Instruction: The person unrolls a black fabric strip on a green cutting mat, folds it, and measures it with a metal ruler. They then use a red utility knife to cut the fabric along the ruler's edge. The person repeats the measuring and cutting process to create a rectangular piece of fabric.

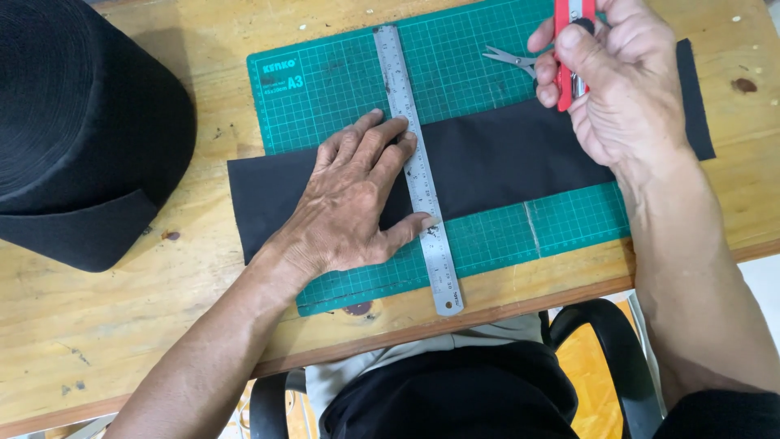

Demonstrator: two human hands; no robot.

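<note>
Head view, only one. Left hand (353, 199) lies flat, palm down, fingers spread, pressing on a steel ruler (417, 167) and on the black fabric strip (496, 158) under it. Fingertips touch the ruler's left edge, thumb reaches its lower part.

Ruler's long axis runs near-to-far across the green cutting mat (341, 81), slightly tilted: far end leans left, near end sticks out past the mat's front edge onto the wooden table (122, 325). It crosses the fabric strip roughly at right angles.

Fabric strip's long axis runs left-right, right end a bit farther from the person than the left. Left end hangs off the mat onto the table; right end passes under the right hand and goes off the mat's right side.

Right hand (617, 89) is raised over the strip's right part, fingers curled tight round a red utility knife (563, 49), thumb on top. Knife's long axis points away from the person; blade can't be made out.

Small metal snips (510, 58) lie on the mat just left of the right hand, tips pointing left. Big roll of black fabric (77, 122) sits at the table's far left, well apart from the mat.
</note>
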